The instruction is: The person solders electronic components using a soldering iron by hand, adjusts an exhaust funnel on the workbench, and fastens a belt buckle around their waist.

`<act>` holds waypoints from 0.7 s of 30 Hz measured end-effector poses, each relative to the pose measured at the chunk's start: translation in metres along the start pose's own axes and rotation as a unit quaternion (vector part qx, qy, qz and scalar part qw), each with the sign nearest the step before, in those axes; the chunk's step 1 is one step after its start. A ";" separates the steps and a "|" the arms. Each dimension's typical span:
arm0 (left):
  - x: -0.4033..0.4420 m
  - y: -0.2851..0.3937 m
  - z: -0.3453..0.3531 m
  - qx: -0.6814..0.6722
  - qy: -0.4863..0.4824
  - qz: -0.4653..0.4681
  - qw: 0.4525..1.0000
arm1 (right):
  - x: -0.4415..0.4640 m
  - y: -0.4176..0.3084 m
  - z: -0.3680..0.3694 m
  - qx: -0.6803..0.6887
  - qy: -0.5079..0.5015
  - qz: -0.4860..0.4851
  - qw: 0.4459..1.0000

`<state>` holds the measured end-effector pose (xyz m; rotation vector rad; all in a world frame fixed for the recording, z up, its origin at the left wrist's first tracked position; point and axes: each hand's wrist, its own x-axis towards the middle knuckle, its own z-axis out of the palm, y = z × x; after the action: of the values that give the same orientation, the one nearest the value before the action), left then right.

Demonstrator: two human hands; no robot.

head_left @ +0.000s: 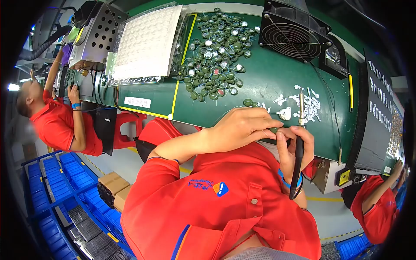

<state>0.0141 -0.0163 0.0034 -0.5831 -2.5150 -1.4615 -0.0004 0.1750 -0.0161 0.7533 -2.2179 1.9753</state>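
Observation:
My left hand (245,125) is closed, with a small dark green rounded part (273,129) pinched at its fingertips over the bench's near edge. My right hand (307,141), with a blue band at its wrist, is wrapped round a soldering iron (299,147). The iron stands nearly upright in view, its metal tip pointing away from me. My right thumb and fingertips are close to the green part; whether they touch it I cannot tell. Just beyond my hands lie small white plastic pieces (310,106) and another green part (248,102). Thin wire shows near my left fingers.
A heap of green parts with wires and silver discs (216,56) covers the back of the green bench (151,93). Also there are a black fan (292,39), white trays (147,41) and a yellow stick (351,93). Co-workers in red (60,125) work on both sides.

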 end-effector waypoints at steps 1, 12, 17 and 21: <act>0.000 0.000 0.000 0.002 -0.001 -0.001 1.000 | 0.000 0.000 0.000 0.002 0.000 0.002 1.000; 0.000 0.000 0.000 0.005 -0.002 -0.003 1.000 | -0.001 0.000 0.000 0.001 0.002 0.006 1.000; 0.000 0.000 0.001 0.003 -0.001 -0.002 1.000 | -0.002 0.001 0.000 0.004 -0.001 0.008 1.000; 0.000 0.001 -0.001 -0.001 -0.004 -0.005 1.000 | -0.001 0.002 0.003 0.006 0.015 -0.001 1.000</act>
<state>0.0147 -0.0167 0.0043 -0.5789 -2.5266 -1.4671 0.0002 0.1729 -0.0184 0.7224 -2.1908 1.9864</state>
